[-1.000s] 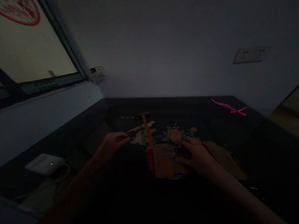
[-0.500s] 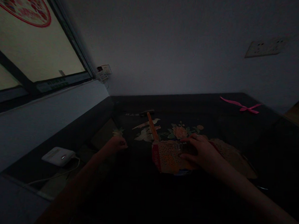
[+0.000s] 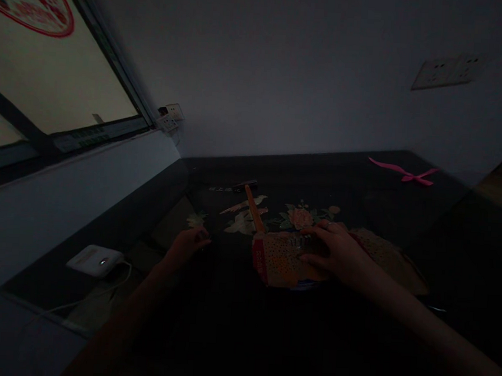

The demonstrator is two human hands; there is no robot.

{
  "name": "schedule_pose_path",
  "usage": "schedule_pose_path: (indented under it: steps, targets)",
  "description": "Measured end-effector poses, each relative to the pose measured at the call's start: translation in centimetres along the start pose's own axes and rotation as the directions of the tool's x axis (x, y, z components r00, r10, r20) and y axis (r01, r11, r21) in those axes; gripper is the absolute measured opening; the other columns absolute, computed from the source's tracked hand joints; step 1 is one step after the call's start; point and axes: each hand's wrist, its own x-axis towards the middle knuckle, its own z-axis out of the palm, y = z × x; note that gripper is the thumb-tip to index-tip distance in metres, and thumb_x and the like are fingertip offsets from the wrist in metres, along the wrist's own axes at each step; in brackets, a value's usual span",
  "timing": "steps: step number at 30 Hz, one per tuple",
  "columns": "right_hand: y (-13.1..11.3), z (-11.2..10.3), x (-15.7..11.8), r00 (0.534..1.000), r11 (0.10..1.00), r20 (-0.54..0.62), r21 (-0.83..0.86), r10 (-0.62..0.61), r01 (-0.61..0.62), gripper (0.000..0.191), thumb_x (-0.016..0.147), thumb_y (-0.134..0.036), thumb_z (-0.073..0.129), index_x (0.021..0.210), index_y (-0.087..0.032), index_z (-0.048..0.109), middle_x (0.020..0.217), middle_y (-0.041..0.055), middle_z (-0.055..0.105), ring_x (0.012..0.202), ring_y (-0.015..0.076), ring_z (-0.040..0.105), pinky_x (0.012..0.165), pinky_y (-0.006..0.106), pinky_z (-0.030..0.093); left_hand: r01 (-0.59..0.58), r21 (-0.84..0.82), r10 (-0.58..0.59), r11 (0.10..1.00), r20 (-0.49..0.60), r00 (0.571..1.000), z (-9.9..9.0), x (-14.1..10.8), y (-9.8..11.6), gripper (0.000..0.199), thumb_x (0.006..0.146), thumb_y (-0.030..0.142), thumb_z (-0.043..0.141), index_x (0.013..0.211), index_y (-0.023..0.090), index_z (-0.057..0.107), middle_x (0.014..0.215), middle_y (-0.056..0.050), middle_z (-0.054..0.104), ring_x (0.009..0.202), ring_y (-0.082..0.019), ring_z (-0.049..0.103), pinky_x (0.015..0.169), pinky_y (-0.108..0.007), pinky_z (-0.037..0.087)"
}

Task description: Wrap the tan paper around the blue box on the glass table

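The dotted packet (image 3: 277, 260) should be held still, gently, by the right hand (image 3: 339, 251), its fingers spread; whether anything's pinched by the left hand (image 3: 186, 246) cannot be told.

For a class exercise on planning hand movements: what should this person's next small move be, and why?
Probably bring the left hand to the red edge of the printed packaging to steady it. The right hand rests on the packaging's right part, thumb and fingers apart, while no hand touches that edge. It is too dark to tell whether the left hand holds anything.
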Motion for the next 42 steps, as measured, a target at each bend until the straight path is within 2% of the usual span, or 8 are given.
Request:
schedule_pose_path:
  steps: [6, 20, 22, 25, 29, 32, 36, 42]
  targets:
    - [0.1, 0.2, -0.1, 1.0, 1.0, -0.022, -0.009, -0.003, 0.002, 0.037, 0.069, -0.027, 0.074, 0.104, -0.018, 0.066, 0.097, 0.011, 0.064, 0.09, 0.0266, 0.06, 0.08, 0.041, 0.049, -0.005, 0.05, 0.006, 0.999, -0.014, 1.0, 0.2, -0.2, -0.4, 0.028, 0.077, 0.044, 0.057, 0.09, 0.02, 0.06, 0.077, -0.001, 0.064, 0.068, -0.016, 0.059, 0.062, -0.026, 0.042]
    - [-0.2, -0.2, -0.1, 0.999, 0.998, 0.018, 0.049, 0.028, -0.028, 0.038, 0.07, -0.025, 0.073, 0.106, -0.014, 0.065, 0.101, 0.0129, 0.062, 0.096, 0.0275, 0.058, 0.084, 0.041, 0.047, -0.231, 0.004, 0.23, 0.973, -0.142, 0.963, 1.4, 0.4, 0.3, 0.018, 0.081, 0.035, 0.054, 0.087, 0.019, 0.062, 0.092, -0.006, 0.062, 0.088, -0.021, 0.058, 0.083, -0.036, 0.046]
    - [-0.3, -0.2, -0.1, 0.999, 0.998, 0.014, 0.051, 0.03, -0.03, 0.038, 0.07, -0.026, 0.074, 0.105, -0.015, 0.065, 0.1, 0.0126, 0.062, 0.095, 0.0276, 0.058, 0.083, 0.042, 0.047, -0.25, -0.02, 0.239, 0.968, -0.225, 0.945, 0.6, 0.5, 2.1, 0.018, 0.081, 0.034, 0.054, 0.086, 0.019, 0.062, 0.091, -0.007, 0.063, 0.09, -0.021, 0.058, 0.084, -0.037, 0.046]
    - [-0.3, -0.2, -0.1, 0.999, 0.999, 0.019, 0.044, 0.028, -0.028, 0.039, 0.069, -0.026, 0.074, 0.105, -0.014, 0.065, 0.1, 0.0131, 0.063, 0.094, 0.0277, 0.058, 0.083, 0.043, 0.047, -0.334, -0.079, 0.296, 0.939, -0.308, 0.904, -1.0, 0.1, 7.2, 0.016, 0.083, 0.03, 0.052, 0.087, 0.018, 0.062, 0.09, -0.007, 0.064, 0.088, -0.02, 0.059, 0.079, -0.033, 0.047]
    - [-0.3, -0.3, -0.1, 1.0, 0.999, 0.021, 0.029, 0.02, -0.021, 0.039, 0.069, -0.026, 0.075, 0.104, -0.013, 0.065, 0.1, 0.0138, 0.063, 0.094, 0.0277, 0.058, 0.083, 0.041, 0.048, -0.508, -0.222, 0.468, 0.832, -0.21, 0.858, -1.9, -1.0, 15.7, 0.015, 0.084, 0.027, 0.056, 0.093, 0.018, 0.062, 0.093, -0.006, 0.064, 0.084, -0.016, 0.059, 0.074, -0.028, 0.047]
    - [-0.5, -0.5, 0.0, 1.0, 1.0, 0.023, 0.016, 0.017, -0.017, 0.04, 0.068, -0.025, 0.076, 0.105, -0.014, 0.065, 0.098, 0.0124, 0.063, 0.094, 0.0271, 0.059, 0.082, 0.039, 0.048, -0.521, -0.277, 0.521, 0.807, -0.083, 0.85, -0.9, -1.1, 20.2, 0.02, 0.08, 0.03, 0.062, 0.098, 0.019, 0.063, 0.091, -0.004, 0.064, 0.074, -0.015, 0.059, 0.066, -0.025, 0.047]
    - [-0.6, -0.6, -0.1, 1.0, 1.0, 0.018, 0.002, 0.011, -0.011, 0.04, 0.069, -0.026, 0.074, 0.106, -0.015, 0.064, 0.1, 0.0127, 0.063, 0.094, 0.0277, 0.059, 0.082, 0.04, 0.048, -0.501, -0.259, 0.518, 0.826, -0.003, 0.856, 0.9, 0.0, 22.3, 0.015, 0.078, 0.028, 0.065, 0.09, 0.018, 0.065, 0.083, -0.003, 0.065, 0.071, -0.015, 0.06, 0.065, -0.025, 0.046]
    - [-0.3, -0.3, -0.1, 1.0, 1.0, 0.011, 0.025, 0.01, -0.011, 0.042, 0.068, -0.025, 0.074, 0.107, -0.013, 0.064, 0.102, 0.014, 0.062, 0.096, 0.0283, 0.058, 0.082, 0.041, 0.048, -0.515, -0.229, 0.526, 0.826, -0.013, 0.85, 1.1, 0.3, 22.2, 0.008, 0.082, 0.023, 0.06, 0.079, 0.019, 0.065, 0.076, -0.001, 0.066, 0.072, -0.015, 0.06, 0.066, -0.025, 0.044]
